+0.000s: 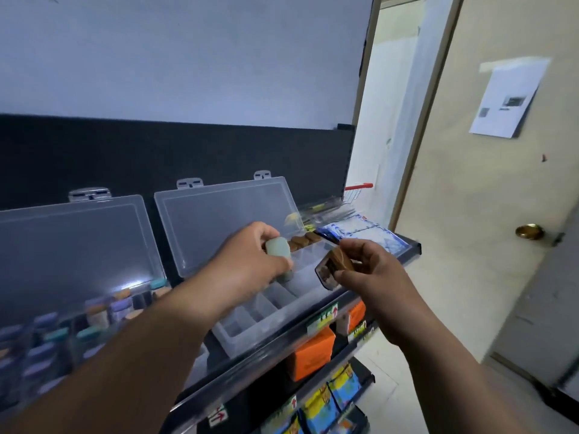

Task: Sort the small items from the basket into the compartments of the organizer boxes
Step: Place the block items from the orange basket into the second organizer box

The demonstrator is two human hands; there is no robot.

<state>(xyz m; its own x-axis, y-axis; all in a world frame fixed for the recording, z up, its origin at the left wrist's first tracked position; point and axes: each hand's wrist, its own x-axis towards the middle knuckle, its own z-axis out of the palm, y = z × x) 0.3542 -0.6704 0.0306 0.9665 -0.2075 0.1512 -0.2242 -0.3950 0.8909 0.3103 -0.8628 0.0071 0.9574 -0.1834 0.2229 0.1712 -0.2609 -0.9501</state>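
Two clamped grips (fingers (360, 251) curled): left hand (247, 258) on green piece (277, 247), right hand (372, 274) on brown block (336, 261).

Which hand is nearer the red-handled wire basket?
Right. The right hand, holding a small brown packet, is in front of the red-handled wire basket; the left hand, holding a pale green item, is farther left over the clear plastic organizer box.

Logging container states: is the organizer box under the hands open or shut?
Open. The organizer box has its clear lid tilted up behind it, and its compartments lie exposed.
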